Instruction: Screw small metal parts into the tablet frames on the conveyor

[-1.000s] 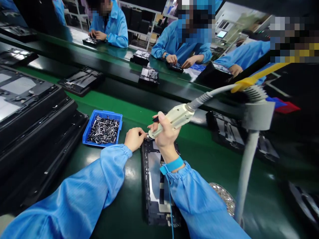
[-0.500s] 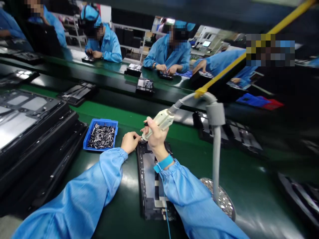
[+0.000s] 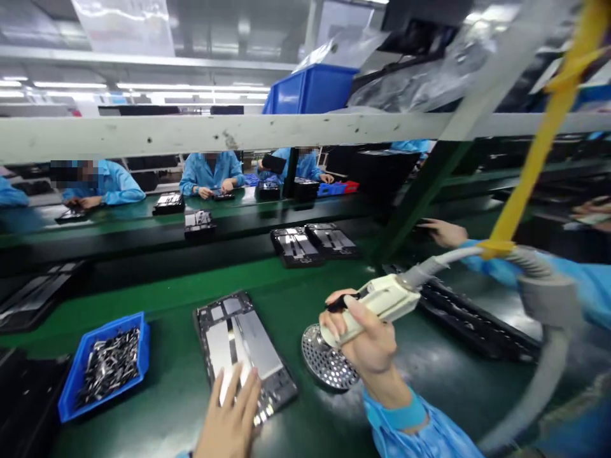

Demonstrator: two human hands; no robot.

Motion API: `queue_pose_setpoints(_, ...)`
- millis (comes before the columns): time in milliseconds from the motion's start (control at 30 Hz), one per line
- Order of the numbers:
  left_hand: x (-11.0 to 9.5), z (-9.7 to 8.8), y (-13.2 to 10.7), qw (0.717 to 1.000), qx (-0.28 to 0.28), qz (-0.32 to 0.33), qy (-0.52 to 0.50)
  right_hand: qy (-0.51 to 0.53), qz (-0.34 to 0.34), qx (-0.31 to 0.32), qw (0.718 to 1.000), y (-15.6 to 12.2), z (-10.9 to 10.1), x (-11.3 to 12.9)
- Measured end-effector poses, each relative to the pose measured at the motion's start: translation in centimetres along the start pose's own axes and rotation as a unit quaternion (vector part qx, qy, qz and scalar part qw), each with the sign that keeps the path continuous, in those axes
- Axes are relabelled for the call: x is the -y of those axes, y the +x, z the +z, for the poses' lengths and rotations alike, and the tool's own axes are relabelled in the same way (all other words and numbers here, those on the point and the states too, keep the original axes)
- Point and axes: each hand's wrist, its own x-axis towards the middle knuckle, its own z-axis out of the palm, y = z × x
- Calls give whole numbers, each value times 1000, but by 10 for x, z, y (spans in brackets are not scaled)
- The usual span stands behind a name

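My right hand (image 3: pixel 365 340) is closed around a cream electric screwdriver (image 3: pixel 377 302), held above a round perforated metal screw dish (image 3: pixel 324 362) on the green belt. A grey hose runs from the tool to a yellow hanging strap (image 3: pixel 534 172). My left hand (image 3: pixel 231 420) lies flat with fingers stretched out on the near end of a black device frame (image 3: pixel 241 346) with silver plates, lying at an angle on the belt. A blue tray of small metal parts (image 3: pixel 102 369) sits to the left of the frame.
More black frames (image 3: pixel 312 243) lie on the belt farther back, and a stack (image 3: pixel 472 321) lies to the right. A co-worker's hand in a blue sleeve (image 3: pixel 442 232) reaches in at right. Several people in blue coats sit across the line. A pale beam (image 3: pixel 214 133) crosses overhead.
The view has lifted up and swung right. My right hand has carried the screwdriver off the frame to above the screw dish. My left hand has gone from a pinch at the frame's top to flat on its near end.
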Motion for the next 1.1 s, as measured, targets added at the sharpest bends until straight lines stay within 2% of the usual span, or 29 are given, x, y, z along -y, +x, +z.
queue_pose_setpoints(100, 66, 10, 49, 992, 56, -110, 7, -4, 6, -10, 1000, -4, -14, -7)
queue_pose_setpoints(200, 139, 12, 106, 959, 133, -244, -50, -16, 13, -31, 999, -2, -24, -10)
queue_pose_setpoints(233, 159, 14, 121, 953, 144, -264, -48, -22, 15, -40, 999, -1, -28, -11)
queue_pose_setpoints(300, 187, 19, 142, 939, 167, -297, -40, -36, 23, -62, 997, 0, -37, -12)
queue_pose_setpoints(367, 201, 26, 152, 924, 190, -331, -30, -47, 34, -88, 994, 1, -45, -16)
queue_pose_setpoints(433, 204, 32, 161, 910, 207, -359, -24, -47, 52, -101, 992, -1, -50, -21)
queue_pose_setpoints(533, 186, 38, 185, 912, 203, -353, -42, -45, 89, -93, 991, -4, -50, -29)
queue_pose_setpoints(600, 164, 44, 214, 920, 186, -332, -94, -55, 106, -82, 990, -6, -48, -33)
queue_pose_setpoints(667, 140, 54, 250, 915, 183, -327, -152, -66, 109, -81, 989, -7, -48, -35)
queue_pose_setpoints(800, 105, 89, 322, 868, 221, -392, -210, -75, 96, -100, 987, -8, -53, -38)
queue_pose_setpoints(933, 97, 120, 365, 827, 222, -462, -233, -89, 80, -95, 988, -8, -59, -42)
queue_pose_setpoints(1100, 107, 138, 385, 800, 216, -499, -252, -88, 72, -102, 988, -9, -61, -45)
